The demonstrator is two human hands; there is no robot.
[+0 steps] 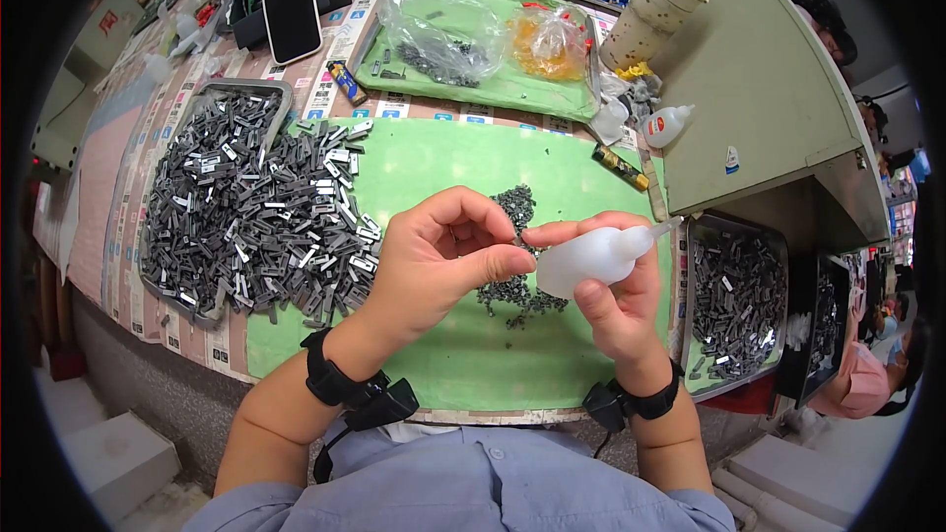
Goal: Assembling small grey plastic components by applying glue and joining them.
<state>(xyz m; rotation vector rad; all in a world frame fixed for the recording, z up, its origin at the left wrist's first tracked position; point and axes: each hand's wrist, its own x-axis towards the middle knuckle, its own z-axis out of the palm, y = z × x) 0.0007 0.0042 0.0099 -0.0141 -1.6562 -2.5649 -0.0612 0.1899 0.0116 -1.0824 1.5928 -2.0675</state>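
Observation:
My left hand [440,261] hovers over the green mat [414,177], thumb and forefinger pinched on a tiny dark part that is mostly hidden. My right hand [616,300] grips a small translucent squeeze bottle [591,256] whose nozzle points right, and its forefinger meets the left fingertips. Beneath the hands lies a small heap of dark tiny parts [517,246]. A big pile of grey metal pieces [256,212] spreads across the mat's left side and a tray.
A metal tray [739,305] with grey pieces sits at right beside a beige box [769,108]. Behind lie a green tray [493,89] with plastic bags, a phone [292,12], a tan bottle [655,10] and a small glue bottle [666,124]. A person [867,374] is at the right.

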